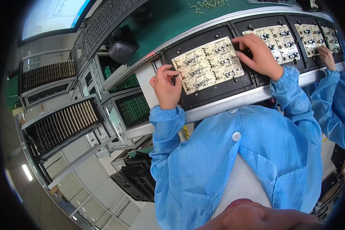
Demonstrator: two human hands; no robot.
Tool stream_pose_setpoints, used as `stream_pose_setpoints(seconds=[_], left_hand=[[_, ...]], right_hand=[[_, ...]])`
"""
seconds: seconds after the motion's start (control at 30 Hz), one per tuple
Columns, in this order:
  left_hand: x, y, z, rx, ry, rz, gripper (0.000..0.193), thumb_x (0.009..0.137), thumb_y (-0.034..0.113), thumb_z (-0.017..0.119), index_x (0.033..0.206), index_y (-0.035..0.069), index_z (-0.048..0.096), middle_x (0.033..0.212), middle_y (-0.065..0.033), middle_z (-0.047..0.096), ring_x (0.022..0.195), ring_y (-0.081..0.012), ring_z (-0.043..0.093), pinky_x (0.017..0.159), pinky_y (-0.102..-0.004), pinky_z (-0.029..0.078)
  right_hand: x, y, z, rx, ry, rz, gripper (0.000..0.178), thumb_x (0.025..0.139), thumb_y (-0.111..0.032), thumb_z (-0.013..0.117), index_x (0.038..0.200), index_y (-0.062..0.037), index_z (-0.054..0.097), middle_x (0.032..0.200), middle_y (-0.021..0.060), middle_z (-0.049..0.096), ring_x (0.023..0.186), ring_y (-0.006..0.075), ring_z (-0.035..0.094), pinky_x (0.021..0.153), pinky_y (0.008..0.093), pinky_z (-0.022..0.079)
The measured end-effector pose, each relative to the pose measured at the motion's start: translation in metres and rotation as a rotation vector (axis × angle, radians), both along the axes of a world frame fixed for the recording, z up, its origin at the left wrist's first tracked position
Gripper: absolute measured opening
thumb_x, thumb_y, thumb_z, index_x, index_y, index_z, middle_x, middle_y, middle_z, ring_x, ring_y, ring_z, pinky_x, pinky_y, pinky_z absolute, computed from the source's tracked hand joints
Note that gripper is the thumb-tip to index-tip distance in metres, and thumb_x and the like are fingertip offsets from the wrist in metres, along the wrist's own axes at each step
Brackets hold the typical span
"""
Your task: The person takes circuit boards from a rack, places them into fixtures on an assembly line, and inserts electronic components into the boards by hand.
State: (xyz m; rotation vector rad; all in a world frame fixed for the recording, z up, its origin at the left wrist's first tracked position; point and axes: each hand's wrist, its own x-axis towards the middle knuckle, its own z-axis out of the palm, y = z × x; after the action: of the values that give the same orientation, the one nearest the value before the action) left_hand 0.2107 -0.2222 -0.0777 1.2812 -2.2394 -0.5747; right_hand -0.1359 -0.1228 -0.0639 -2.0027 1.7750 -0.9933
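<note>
In front of me a cream circuit board panel [207, 66] with rows of small mounted parts lies in a black carrier frame [214, 91]. At the panel's left edge is my left hand [167, 87], its fingers curled and thumb drawn in close by a dark clip; what lies between the fingertips is too small to make out. My right hand [259, 56] hovers by the panel's right edge, thumb and fingers apart with nothing visible between them. Small black knobs stand around the panel on the frame.
More cream panels [274, 43] in black carriers line the rail to the right, where another person's hand [326, 57] touches one. Loose small green parts [207, 4] lie on the green bench. A scanner [120, 49], keyboard [107, 21] and board racks [65, 126] are at left.
</note>
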Motion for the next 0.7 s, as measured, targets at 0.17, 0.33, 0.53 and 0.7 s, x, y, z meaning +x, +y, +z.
stream_pose_setpoints(seconds=[0.17, 0.33, 0.53, 0.7], left_hand=[[-0.010, -0.041, 0.007, 0.155, 0.097, -0.238, 0.055, 0.081, -0.004, 0.074, 0.132, 0.005, 0.060, 0.100, -0.0045, 0.072, 0.087, -0.0171, 0.062, 0.089, -0.0333, 0.050], [-0.040, -0.061, -0.004, -0.086, 0.065, -0.219, 0.030, 0.093, 0.000, 0.071, 0.121, 0.006, 0.075, 0.104, -0.0087, 0.066, 0.092, -0.0227, 0.066, 0.080, -0.0342, 0.054], [-0.033, -0.077, -0.003, 0.038, 0.122, -0.321, 0.013, 0.092, 0.005, 0.074, 0.103, 0.005, 0.081, 0.102, -0.0077, 0.070, 0.093, -0.0242, 0.069, 0.080, -0.0341, 0.055], [-0.031, -0.100, 0.010, 0.275, 0.048, -0.477, 0.013, 0.091, 0.005, 0.076, 0.104, 0.004, 0.079, 0.104, -0.0099, 0.071, 0.091, -0.0217, 0.070, 0.080, -0.0322, 0.058]], right_hand=[[-0.006, -0.042, -0.026, -0.152, 0.224, -0.062, 0.042, 0.089, -0.009, 0.074, 0.130, -0.0135, 0.068, 0.100, 0.0068, 0.060, 0.101, 0.0312, 0.058, 0.088, 0.0424, 0.050], [0.000, -0.054, -0.029, -0.169, 0.261, -0.048, 0.035, 0.083, -0.007, 0.078, 0.116, -0.0171, 0.078, 0.099, 0.0032, 0.062, 0.107, 0.0291, 0.057, 0.091, 0.0429, 0.050], [0.004, -0.053, -0.032, -0.186, 0.264, -0.035, 0.034, 0.077, 0.002, 0.072, 0.106, -0.0136, 0.081, 0.093, 0.0006, 0.062, 0.106, 0.0272, 0.058, 0.091, 0.0418, 0.050], [0.003, -0.053, -0.031, -0.190, 0.290, -0.011, 0.034, 0.072, -0.001, 0.075, 0.104, -0.0142, 0.081, 0.093, -0.0004, 0.061, 0.104, 0.0252, 0.058, 0.088, 0.0390, 0.048]])
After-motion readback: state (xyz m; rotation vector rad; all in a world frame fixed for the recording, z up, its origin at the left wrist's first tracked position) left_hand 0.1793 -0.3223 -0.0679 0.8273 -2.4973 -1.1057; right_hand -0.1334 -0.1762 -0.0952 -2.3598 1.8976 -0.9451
